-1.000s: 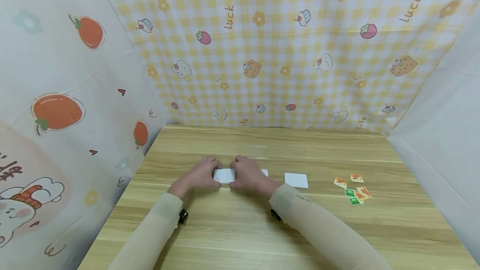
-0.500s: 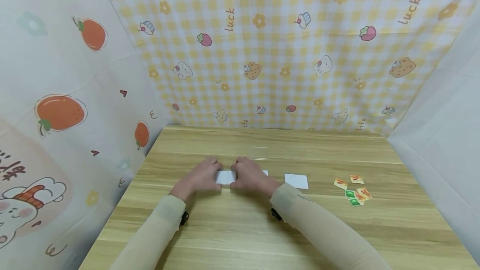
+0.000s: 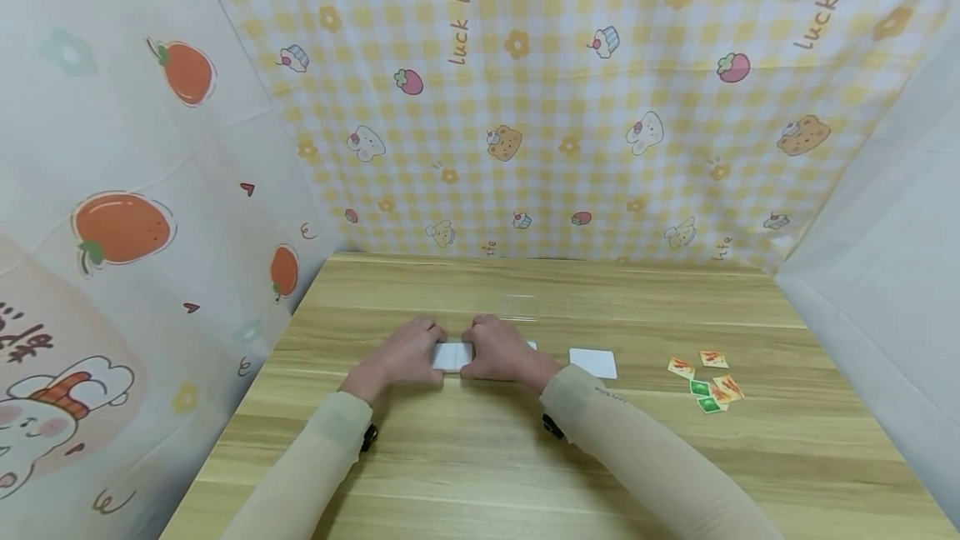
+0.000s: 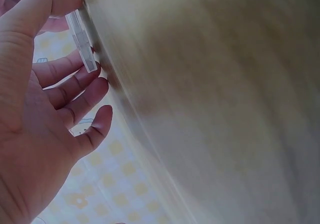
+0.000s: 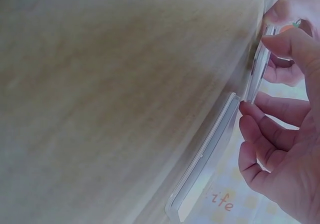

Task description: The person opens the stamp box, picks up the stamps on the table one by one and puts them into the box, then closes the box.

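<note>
Left hand (image 3: pixel 408 354), right hand (image 3: pixel 497 350) pinch opposite ends of flat white plastic case (image 3: pixel 444 356) at wooden tabletop (image 3: pixel 450 473); seam blurry, maybe two pieces. Probably light, stiff, slippery; best held by edges.

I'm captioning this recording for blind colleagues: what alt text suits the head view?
A person's left hand and right hand grip a flat white piece from opposite ends at a wood-grain table. To the right lie a white rectangle, small orange cards and small green cards; a yellow-checked cloth hangs behind.
</note>
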The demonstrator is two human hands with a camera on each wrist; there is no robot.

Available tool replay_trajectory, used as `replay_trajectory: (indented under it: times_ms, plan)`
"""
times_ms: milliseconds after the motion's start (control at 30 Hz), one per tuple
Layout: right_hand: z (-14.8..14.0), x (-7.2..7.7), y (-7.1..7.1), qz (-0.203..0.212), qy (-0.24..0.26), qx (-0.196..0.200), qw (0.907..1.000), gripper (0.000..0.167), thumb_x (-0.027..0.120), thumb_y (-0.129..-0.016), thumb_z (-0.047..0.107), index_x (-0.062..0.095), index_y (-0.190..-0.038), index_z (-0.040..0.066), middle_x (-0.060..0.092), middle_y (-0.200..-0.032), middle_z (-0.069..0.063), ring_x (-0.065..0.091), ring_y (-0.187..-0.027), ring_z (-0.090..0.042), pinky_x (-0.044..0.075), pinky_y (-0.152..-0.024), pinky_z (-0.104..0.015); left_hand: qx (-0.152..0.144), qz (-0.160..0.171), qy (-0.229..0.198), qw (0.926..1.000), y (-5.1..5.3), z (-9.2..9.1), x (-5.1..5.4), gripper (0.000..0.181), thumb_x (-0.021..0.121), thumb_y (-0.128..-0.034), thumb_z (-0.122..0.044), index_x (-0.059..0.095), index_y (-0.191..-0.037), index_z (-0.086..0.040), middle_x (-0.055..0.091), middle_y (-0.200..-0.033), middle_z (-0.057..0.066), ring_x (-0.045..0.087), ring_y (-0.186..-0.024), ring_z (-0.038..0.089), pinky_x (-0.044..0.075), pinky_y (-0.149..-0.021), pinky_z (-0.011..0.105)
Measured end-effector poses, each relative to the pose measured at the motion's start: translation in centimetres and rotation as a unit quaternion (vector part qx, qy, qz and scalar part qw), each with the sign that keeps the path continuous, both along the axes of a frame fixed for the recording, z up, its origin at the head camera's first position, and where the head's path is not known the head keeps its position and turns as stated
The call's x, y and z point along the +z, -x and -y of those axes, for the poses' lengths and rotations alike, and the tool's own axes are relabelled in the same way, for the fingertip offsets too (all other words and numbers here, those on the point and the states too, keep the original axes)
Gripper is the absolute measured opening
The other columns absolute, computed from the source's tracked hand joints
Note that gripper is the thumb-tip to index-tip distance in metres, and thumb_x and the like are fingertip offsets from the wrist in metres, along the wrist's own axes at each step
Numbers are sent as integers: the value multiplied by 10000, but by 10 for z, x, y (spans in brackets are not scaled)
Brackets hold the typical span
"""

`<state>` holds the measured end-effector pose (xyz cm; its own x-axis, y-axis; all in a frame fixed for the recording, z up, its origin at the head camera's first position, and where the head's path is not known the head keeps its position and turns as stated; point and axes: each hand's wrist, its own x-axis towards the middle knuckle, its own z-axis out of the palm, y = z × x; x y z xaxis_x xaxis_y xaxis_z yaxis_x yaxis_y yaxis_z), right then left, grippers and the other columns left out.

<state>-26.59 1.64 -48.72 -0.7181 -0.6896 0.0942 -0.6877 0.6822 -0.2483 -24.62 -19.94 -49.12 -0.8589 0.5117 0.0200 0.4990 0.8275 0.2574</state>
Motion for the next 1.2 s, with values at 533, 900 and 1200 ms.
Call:
replay_trajectory:
  times_ms: [533, 900, 1200]
  plan:
    - [-2, 0, 0, 181, -144, -42, 9997, 534, 801, -796, 544, 738, -1144, 143, 601, -978, 37, 525, -773, -102, 452, -623, -233, -21, 23, -54, 10000, -2, -1, 1, 545, 806, -663, -309, 666, -1146, -98, 554, -1025, -15, 475, -878, 126, 453, -740, 296]
    - [0, -4, -2, -145, -128, -68, 9998, 489, 851, -761, 496, 756, -1104, 160, 595, -1016, 30, 512, -821, -102, 451, -658, -216, -74, -35, 81, 9999, -3, -4, 4, 529, 821, -668, -316, 671, -1121, -86, 562, -1002, -22, 485, -859, 118, 459, -725, 286]
    - [0, -1, -4, -262, -86, -75, 9996, 516, 858, -749, 500, 760, -1117, 150, 608, -1048, 23, 527, -833, -100, 456, -656, -205, -219, -251, 336, 9989, 0, -8, 5, 519, 832, -643, -340, 671, -1065, -85, 562, -954, -23, 496, -817, 125, 466, -694, 290]
